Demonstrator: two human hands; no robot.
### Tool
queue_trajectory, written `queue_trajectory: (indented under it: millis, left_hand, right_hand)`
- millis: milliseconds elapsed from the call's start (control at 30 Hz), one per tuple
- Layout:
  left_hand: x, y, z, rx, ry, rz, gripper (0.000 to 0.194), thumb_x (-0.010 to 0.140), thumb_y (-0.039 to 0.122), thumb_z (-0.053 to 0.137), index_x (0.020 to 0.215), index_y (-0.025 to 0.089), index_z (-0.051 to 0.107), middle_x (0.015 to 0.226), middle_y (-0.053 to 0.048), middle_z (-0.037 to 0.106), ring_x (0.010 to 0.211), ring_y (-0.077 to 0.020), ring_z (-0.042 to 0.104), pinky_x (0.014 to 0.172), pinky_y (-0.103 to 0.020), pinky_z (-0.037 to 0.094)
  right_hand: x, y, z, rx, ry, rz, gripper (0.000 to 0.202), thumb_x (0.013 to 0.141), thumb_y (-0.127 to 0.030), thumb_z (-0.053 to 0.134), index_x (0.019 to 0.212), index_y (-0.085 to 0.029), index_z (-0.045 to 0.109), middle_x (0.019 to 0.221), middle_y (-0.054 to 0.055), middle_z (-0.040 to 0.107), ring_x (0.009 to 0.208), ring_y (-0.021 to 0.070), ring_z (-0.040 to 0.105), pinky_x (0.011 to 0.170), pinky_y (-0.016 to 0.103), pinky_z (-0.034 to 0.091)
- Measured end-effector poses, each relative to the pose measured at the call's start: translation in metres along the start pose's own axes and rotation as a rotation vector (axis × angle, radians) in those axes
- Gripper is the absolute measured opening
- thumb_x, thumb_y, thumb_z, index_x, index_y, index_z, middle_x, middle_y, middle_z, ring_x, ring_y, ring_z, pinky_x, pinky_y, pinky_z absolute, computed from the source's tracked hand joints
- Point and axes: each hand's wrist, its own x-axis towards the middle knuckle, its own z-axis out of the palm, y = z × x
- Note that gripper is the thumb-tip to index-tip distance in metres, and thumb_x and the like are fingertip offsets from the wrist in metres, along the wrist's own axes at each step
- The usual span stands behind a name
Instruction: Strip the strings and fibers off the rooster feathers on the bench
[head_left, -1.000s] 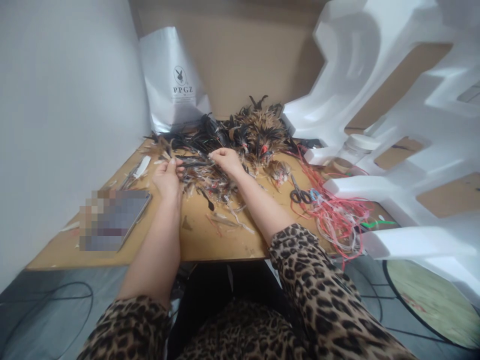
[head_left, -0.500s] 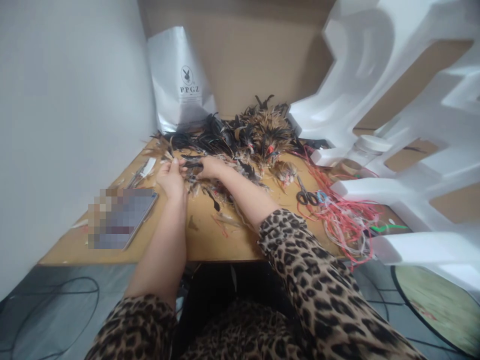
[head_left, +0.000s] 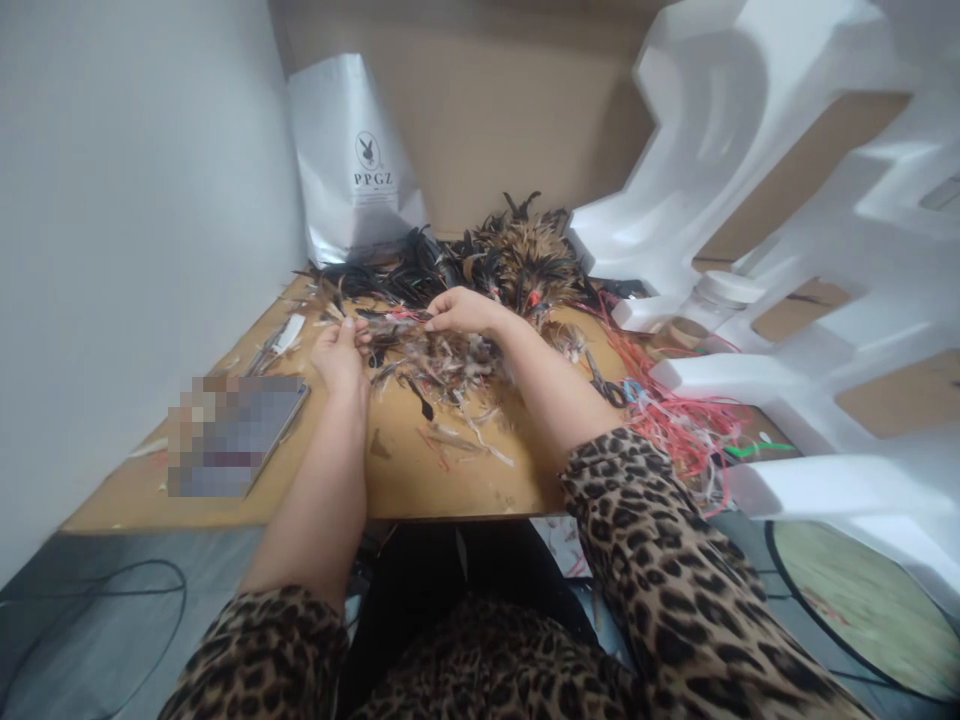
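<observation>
My left hand (head_left: pixel 341 355) is closed in a pinch on a small bunch of brown feathers (head_left: pixel 331 300), whose tips fan out up and to the left. Just to its right, my right hand (head_left: pixel 466 311) has thumb and forefinger pressed together at the end of a thin dark feather (head_left: pixel 397 324). Its exact hold is too blurred to be sure of. Below both hands lies a loose heap of mixed feathers (head_left: pixel 450 362) on the wooden table (head_left: pixel 420 480). Behind them are long black feathers (head_left: pixel 360 280) and a thick brown feather bundle (head_left: pixel 536 250).
On the left lies a phone (head_left: pixel 247 430), partly pixelated. A silvery bag (head_left: pixel 352 160) stands against the back. At right are scissors (head_left: pixel 611 390), tangled red and white strings (head_left: pixel 682 420), a lidded clear jar (head_left: pixel 724 300) and large white foam pieces (head_left: pixel 817 490) reaching over the table edge.
My right hand has moved right and slightly up, away from my left hand, uncovering more of the heap. My left hand keeps its pinch. The whole view has shifted slightly.
</observation>
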Motion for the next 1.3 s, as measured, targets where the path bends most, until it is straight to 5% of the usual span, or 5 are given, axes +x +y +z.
queue_trajectory:
  millis: [133, 400, 667, 1033, 1300]
  left_hand:
    - [-0.007, -0.001, 0.004, -0.034, -0.108, -0.080, 0.014, 0.073, 0.024, 0.060, 0.065, 0.016, 0.053, 0.072, -0.003, 0.067, 0.047, -0.0041, 0.051, 0.040, -0.015, 0.032]
    - [-0.014, -0.002, 0.007, -0.011, -0.213, -0.081, 0.015, 0.070, 0.024, 0.064, 0.064, 0.015, 0.054, 0.070, -0.002, 0.067, 0.047, -0.0042, 0.051, 0.039, -0.014, 0.032]
    - [-0.017, 0.001, 0.008, -0.031, -0.270, -0.072, 0.018, 0.068, 0.027, 0.067, 0.066, 0.015, 0.054, 0.071, -0.003, 0.067, 0.047, -0.0042, 0.051, 0.039, -0.013, 0.031]
    - [-0.018, -0.001, 0.010, -0.020, -0.315, -0.103, 0.019, 0.067, 0.025, 0.069, 0.064, 0.015, 0.053, 0.070, -0.003, 0.067, 0.045, -0.0039, 0.050, 0.038, -0.014, 0.032]
    - [-0.020, 0.003, 0.010, -0.083, -0.332, -0.100, 0.017, 0.068, 0.024, 0.069, 0.065, 0.015, 0.055, 0.069, -0.002, 0.067, 0.046, -0.0040, 0.051, 0.037, -0.013, 0.033]
  right_hand:
    - [-0.021, 0.011, -0.009, 0.097, 0.031, 0.044, 0.012, 0.059, -0.017, 0.069, 0.069, -0.011, 0.068, 0.054, -0.003, 0.060, 0.047, 0.0068, 0.048, 0.053, 0.021, 0.039]
    - [-0.041, 0.031, 0.002, -0.029, 0.474, -0.003, 0.020, 0.068, -0.018, 0.060, 0.083, -0.010, 0.069, 0.074, 0.003, 0.066, 0.063, 0.0090, 0.054, 0.069, 0.024, 0.043]
    - [-0.047, 0.019, 0.015, -0.282, 0.373, -0.096, 0.026, 0.075, -0.037, 0.058, 0.067, -0.014, 0.068, 0.066, 0.001, 0.062, 0.065, 0.0116, 0.053, 0.068, 0.024, 0.038]
    - [-0.043, 0.013, 0.074, -0.684, 0.261, -0.084, 0.025, 0.075, -0.045, 0.059, 0.082, -0.023, 0.069, 0.098, 0.007, 0.062, 0.102, 0.0278, 0.046, 0.087, 0.043, 0.032]
    - [-0.030, 0.028, 0.058, -0.203, 0.390, -0.021, 0.018, 0.074, -0.028, 0.056, 0.074, -0.016, 0.069, 0.077, 0.002, 0.066, 0.075, 0.0129, 0.056, 0.072, 0.024, 0.040]
